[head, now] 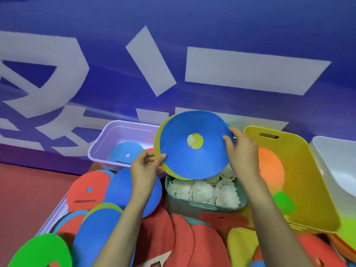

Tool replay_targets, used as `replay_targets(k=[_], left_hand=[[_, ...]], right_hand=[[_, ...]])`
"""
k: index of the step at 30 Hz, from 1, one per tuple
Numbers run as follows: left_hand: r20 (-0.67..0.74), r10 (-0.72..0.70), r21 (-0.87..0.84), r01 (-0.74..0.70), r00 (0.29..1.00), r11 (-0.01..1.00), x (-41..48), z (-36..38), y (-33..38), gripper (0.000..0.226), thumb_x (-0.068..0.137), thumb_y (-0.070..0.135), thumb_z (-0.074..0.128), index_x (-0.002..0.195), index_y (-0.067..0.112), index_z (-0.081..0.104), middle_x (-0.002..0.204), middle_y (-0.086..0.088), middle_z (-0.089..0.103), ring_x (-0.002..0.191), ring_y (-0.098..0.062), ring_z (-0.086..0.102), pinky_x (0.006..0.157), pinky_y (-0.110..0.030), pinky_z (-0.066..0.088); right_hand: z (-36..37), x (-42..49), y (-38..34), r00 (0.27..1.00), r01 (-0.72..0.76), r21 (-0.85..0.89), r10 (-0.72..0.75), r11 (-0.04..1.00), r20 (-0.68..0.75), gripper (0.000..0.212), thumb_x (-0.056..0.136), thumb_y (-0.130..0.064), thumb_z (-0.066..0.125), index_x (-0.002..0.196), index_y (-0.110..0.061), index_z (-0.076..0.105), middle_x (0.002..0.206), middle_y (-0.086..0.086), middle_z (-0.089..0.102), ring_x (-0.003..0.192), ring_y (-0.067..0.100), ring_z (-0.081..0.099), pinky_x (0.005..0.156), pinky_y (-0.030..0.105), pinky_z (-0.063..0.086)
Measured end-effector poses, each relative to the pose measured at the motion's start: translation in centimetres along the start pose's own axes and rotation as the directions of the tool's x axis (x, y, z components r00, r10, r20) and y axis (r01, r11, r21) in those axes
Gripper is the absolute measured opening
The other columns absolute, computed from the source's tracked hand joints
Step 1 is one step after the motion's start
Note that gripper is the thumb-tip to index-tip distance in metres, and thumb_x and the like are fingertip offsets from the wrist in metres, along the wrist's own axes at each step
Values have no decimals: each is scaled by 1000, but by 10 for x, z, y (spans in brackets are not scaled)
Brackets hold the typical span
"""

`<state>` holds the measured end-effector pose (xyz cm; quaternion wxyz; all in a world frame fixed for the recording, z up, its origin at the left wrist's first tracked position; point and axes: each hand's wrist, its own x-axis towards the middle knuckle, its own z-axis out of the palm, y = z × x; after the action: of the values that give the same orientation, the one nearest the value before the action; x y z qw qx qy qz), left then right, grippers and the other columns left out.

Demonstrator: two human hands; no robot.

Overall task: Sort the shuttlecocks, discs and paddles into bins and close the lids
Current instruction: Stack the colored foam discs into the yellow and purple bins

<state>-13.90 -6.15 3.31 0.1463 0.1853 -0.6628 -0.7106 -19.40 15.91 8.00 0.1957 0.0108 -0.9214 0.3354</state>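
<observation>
Between our two hands we held a blue disc (194, 151) with a yellow-green disc (158, 140) stacked behind it, both raised above the grey-green bin (204, 204). Our left hand (143, 168) pinched the lower left edge of the pair, thumb in front and fingers behind, so that grip was closed narrow on the discs. Our right hand (242, 149) pressed the right edge, fingertips on the blue face and the grip clamped on the same pair. Through the blue disc's centre hole we saw the yellow-green one.

Directly below, the grey-green bin was filled with white shuttlecocks (208, 191). To its left and farther back stood a lilac bin (100, 149) against the blue banner (173, 35), with a light blue disc (125, 153) lying inside it. Nearer us on the left lay a loose heap of discs: a red one (84, 191), a large blue one (134, 191) partly hidden by our left forearm, and a green one (38, 251) at the bottom corner. Right of the shuttlecock bin, a yellow lid (300, 170) leaned tilted, with an orange disc (271, 166) beside it, partly hidden by our right forearm. A white bin (339, 162) sat at the far right edge. Red paddles (173, 237) lay overlapping on the worktop closest to us, between our forearms.
</observation>
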Motion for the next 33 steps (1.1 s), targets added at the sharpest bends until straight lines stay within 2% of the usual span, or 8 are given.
replay_targets(k=[7, 10, 14, 16, 19, 23, 27, 33], left_hand=[[97, 164, 298, -185, 982, 936, -45, 122, 0, 7, 88, 13, 61, 93, 16, 57, 87, 1, 61, 74, -20, 64, 58, -38, 58], [153, 152, 376, -200, 976, 905, -78, 168, -1, 28, 90, 4, 57, 113, 19, 48, 90, 7, 56, 57, -10, 64, 49, -33, 56], [182, 86, 462, -163, 980, 872, -111, 214, -7, 40, 89, 7, 58, 122, 21, 40, 94, -1, 60, 46, -17, 64, 53, -40, 56], [234, 52, 602, -187, 971, 776, -120, 233, -7, 36, 89, 9, 57, 121, 20, 44, 92, -5, 64, 53, -24, 66, 57, -39, 55], [316, -29, 827, -260, 948, 499, -127, 257, -10, 34, 90, 15, 56, 124, 14, 52, 104, -13, 67, 79, -30, 67, 75, -35, 52], [349, -163, 902, -283, 923, 326, -128, 278, -25, 41, 91, 20, 58, 130, 10, 48, 115, -16, 64, 98, -33, 63, 82, -40, 49], [338, -203, 939, -315, 919, 136, -131, 285, -38, 61, 89, 27, 62, 139, 8, 32, 131, -17, 46, 117, -34, 50, 93, -39, 42], [367, -45, 908, -347, 929, 237, -144, 277, -32, 48, 89, 30, 61, 133, 15, 47, 126, -9, 51, 119, -28, 45, 94, -35, 37]], right_hand=[[-97, 11, 114, 982, -144, 21, 145, 989, -123, 20, 89, -7, 54, 106, -6, 64, 99, 16, 67, 91, 37, 59, 68, 34, 37], [-139, 17, 156, 961, -245, 94, 254, 965, -106, 35, 88, -2, 48, 119, -14, 58, 105, 17, 65, 96, 37, 58, 72, 34, 37], [-164, 28, 196, 969, -243, 13, 242, 970, 42, 55, 90, -3, 40, 141, -23, 36, 117, 18, 57, 104, 39, 53, 82, 40, 41], [-164, 35, 212, 971, -205, -81, 213, 975, 109, 55, 88, 6, 39, 139, -12, 40, 128, 20, 52, 113, 39, 50, 90, 41, 39], [-158, 44, 227, 957, -205, -158, 232, 966, 175, 46, 88, 8, 38, 133, -2, 47, 132, 20, 50, 118, 38, 48, 93, 40, 37], [-143, 44, 243, 920, -170, -211, 232, 963, 316, 44, 93, 2, 37, 136, -3, 40, 137, 19, 44, 121, 37, 46, 95, 41, 37], [-125, 39, 254, 873, -144, -172, 207, 974, 442, 54, 94, 0, 36, 146, -12, 25, 156, 11, 13, 137, 34, 27, 105, 40, 29], [-118, 20, 243, 878, 5, -166, 75, 986, 472, 56, 94, -6, 45, 146, -14, 26, 156, 10, 14, 143, 27, 13, 113, 32, 17]])
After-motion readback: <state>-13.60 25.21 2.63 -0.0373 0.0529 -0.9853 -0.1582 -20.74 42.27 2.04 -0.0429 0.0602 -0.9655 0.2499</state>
